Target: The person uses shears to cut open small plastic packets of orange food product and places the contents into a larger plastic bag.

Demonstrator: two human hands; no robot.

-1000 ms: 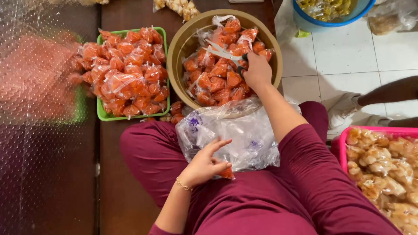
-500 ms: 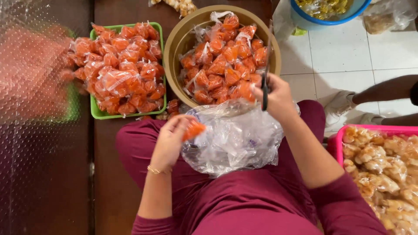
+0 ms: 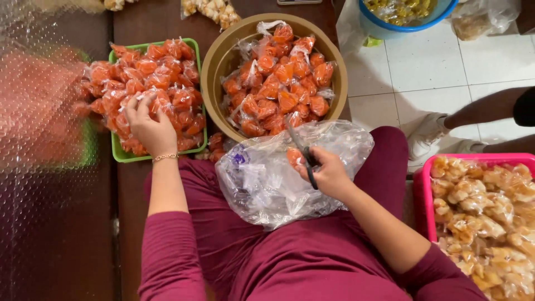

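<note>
Dark wooden floor [image 3: 67,245] on the left, white tile [image 3: 429,67] on the right; person sits low, in maroon clothes, with containers ringed close in front. Green tray [image 3: 118,153], heaped with small tied orange packets, sits just beside a tan bowl [image 3: 214,67] of the same packets.

Left hand [image 3: 147,125] lies fingers spread on the tray's heap, pressing a packet at the near edge; whether it grips one, cannot tell. Right hand [image 3: 329,173] is closed round dark scissors [image 3: 301,150], blades pointing toward the bowl, resting on a crumpled clear bag [image 3: 273,184] in the lap. The bag probably catches trimmings.

Pink tray [image 3: 426,189] of pale snack packets at right; blue tub [image 3: 390,25] beyond. Another person's arm [image 3: 490,106] reaches in at right.
</note>
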